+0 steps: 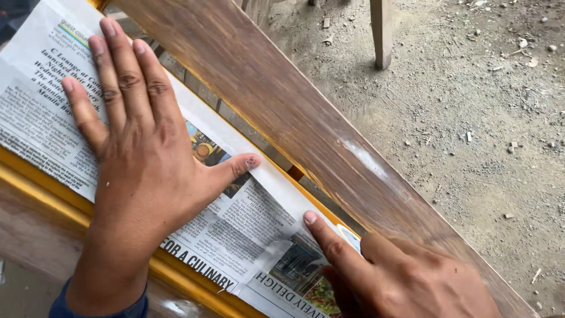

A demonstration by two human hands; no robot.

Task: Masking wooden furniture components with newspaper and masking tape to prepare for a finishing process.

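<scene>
Seen from above: left hand spread flat on a sheet of newspaper, fingers splayed wide and gripping nothing, thumb stretched out toward the paper's far edge, apparently pinning the sheet so that it cannot slide. Right hand low at the near corner, index fingertip pressed onto the paper's white margin, other fingers curled under and mostly hidden, holding nothing that shows; seemingly creasing or tucking the edge. Newspaper lying under both palms, across a yellow-painted frame that peeks out along the wrist side of the left hand. Just beyond the fingertips, a long brown wooden plank running diagonally, touching or overlapping the paper's edge. Past the plank, a dusty dirt floor strewn with chips, and a wooden leg standing upright.
</scene>
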